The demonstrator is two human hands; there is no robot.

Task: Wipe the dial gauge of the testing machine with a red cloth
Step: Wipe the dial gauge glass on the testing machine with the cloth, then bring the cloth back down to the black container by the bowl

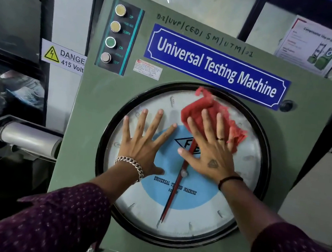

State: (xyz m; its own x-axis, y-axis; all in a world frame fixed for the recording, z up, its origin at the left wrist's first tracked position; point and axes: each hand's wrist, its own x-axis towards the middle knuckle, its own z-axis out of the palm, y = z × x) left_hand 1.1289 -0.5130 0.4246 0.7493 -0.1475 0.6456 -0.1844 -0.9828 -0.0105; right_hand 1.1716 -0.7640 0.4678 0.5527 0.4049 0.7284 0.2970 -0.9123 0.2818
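Machine: the green cabinet of the testing machine (pixel 89 115) fills the middle of the view, with a blue nameplate (pixel 216 65) across its far side and a column of push buttons (pixel 113 35) at far left.
Dial gauge: the round dial gauge (pixel 235 204), black-rimmed under glass, sits below the nameplate; a red pointer (pixel 172 199) runs down its middle.
Red cloth: the red cloth (pixel 200 109) lies crumpled on the glass at the dial's far right, close under the rim.
Right hand: the right hand (pixel 210 151) is flat, fingers spread, pressing the cloth against the glass; nothing is pinched, the cloth is only trapped under the fingers.
Left hand: the left hand (pixel 147 144) is also splayed flat, bare on the glass at left, apparently steadying.
Doing it well: likely best to keep even palm pressure, sweep in overlapping arcs from rim to centre, and lift the bare hand so that it leaves no smears.
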